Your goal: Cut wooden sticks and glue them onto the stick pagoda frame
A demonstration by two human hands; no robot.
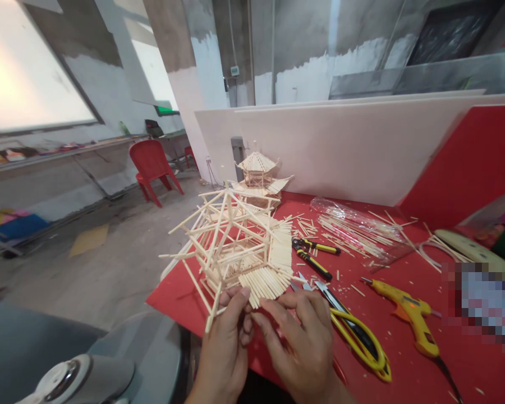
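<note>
A pavilion model [229,230] built from thin wooden sticks stands on the red table in front of me. Part of its lower roof is covered by a panel of sticks [263,285] laid side by side. My left hand [231,331] is closed at the model's near corner, thumb and fingers gripping the roof edge beside the panel. My right hand [301,331] is closed too, its thumb and forefinger pinched at the lower stick ends. Its fingertips partly hide the small stick there. Both hands almost meet below the panel.
On the red table [362,331] lie yellow-black pliers [313,264], yellow-handled scissors [362,342], a glue gun [408,314] and a plastic bag of sticks [357,227]. Stick offcuts are scattered around. A finished-looking pavilion [258,174] stands behind. White boards [320,148] border the back.
</note>
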